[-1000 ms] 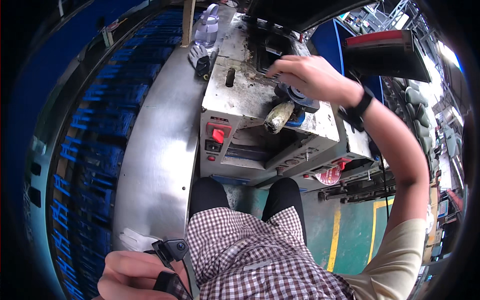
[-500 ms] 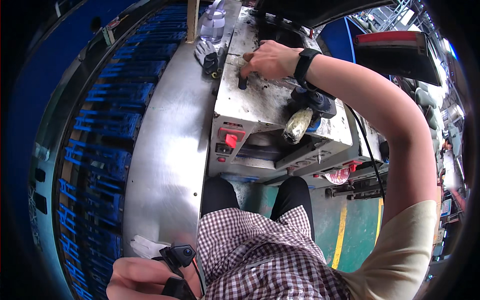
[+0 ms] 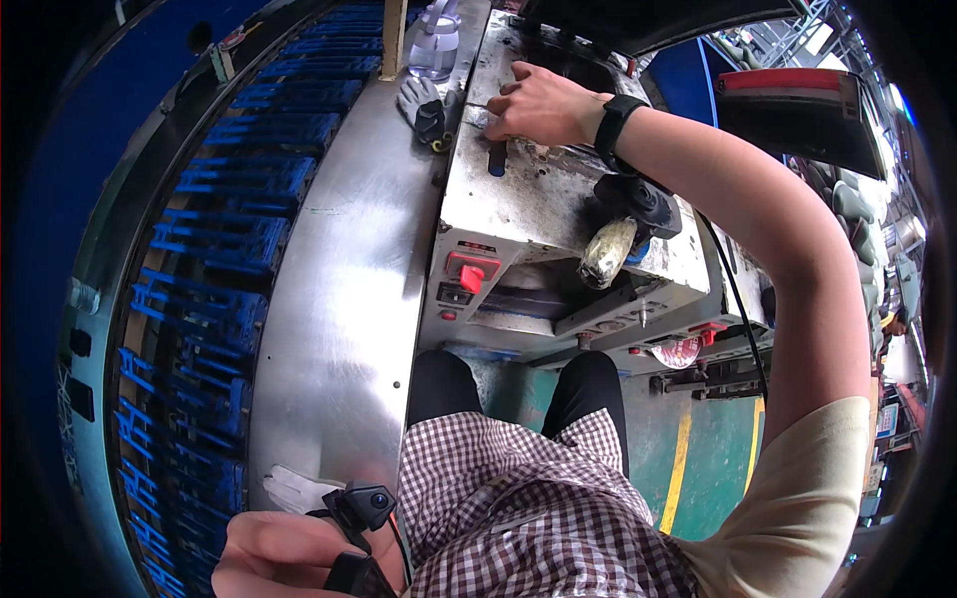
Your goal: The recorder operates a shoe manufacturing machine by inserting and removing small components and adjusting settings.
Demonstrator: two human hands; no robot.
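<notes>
My right hand (image 3: 546, 108) reaches over the worn white top of a machine (image 3: 513, 209), its fingers apart and bent, fingertips at the surface. Nothing shows in its grip. Just below the fingers is a narrow dark slot (image 3: 496, 161) in the machine top. Nearer me, a black fitting (image 3: 643, 204) carries a handle wrapped in yellowish film (image 3: 607, 254). My left hand (image 3: 269, 553) is curled at the lower left, beside a white glove (image 3: 296, 489) on the metal ledge. Whatever its folded fingers may hold is hidden.
A steel ledge (image 3: 334, 299) runs along the left, with rows of blue racks (image 3: 214, 239) beyond. A grey and black glove (image 3: 424, 108) and a clear bottle (image 3: 435, 45) lie and stand at its far end. A red switch (image 3: 472, 278) is on the machine's front. A black cable (image 3: 736, 289) hangs under my right arm.
My right hand has moved away from the slot, slightly farther and to the right, and its fingers have spread. The slot is now uncovered. My left hand stays put.
</notes>
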